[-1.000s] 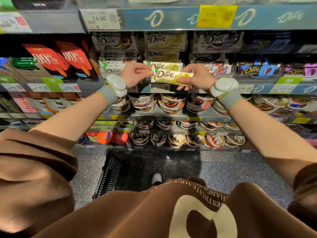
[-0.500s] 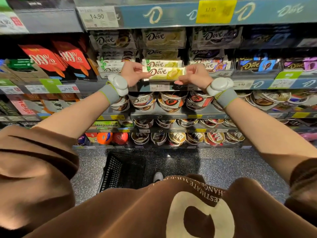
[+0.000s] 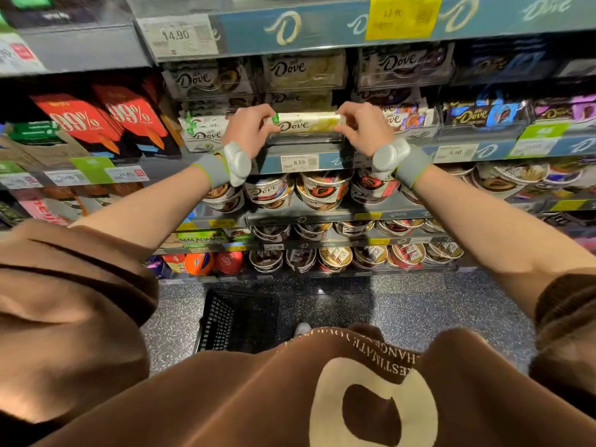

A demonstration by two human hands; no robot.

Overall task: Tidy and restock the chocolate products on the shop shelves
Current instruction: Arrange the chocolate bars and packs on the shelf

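Dove chocolate bar (image 3: 308,122) in its pale yellow-and-white wrapper lies level between both hands, just above the 8.59 price tag (image 3: 299,162) on the shelf edge (image 3: 335,160). The left hand (image 3: 250,130) pinches the bar's left end and the right hand (image 3: 362,129) pinches its right end, fingers curled over the top edge and thumbs below. Half a second ago the bar hung tilted in front of a second, like bar; now it sits straighter and deeper, at the mouth of the clear tray (image 3: 303,140) over that tag, and the other bar no longer shows behind it. The hands have gone forward with it, and their grip is the same.

Above the tag, more Dove packs (image 3: 301,71) are stacked close over the bar, leaving only a low slot between them and the tray's front lip. Left of the tag a white-and-green Dove pack (image 3: 203,132) stands near the left hand; right of it a red-and-blue Dove pack (image 3: 404,119) sits just beside the right hand. Below the tag, rows of Dove tubs (image 3: 322,188) fill the next shelves. Far below it, a black basket (image 3: 237,319) stands on the speckled floor (image 3: 419,308), with open floor to its right.
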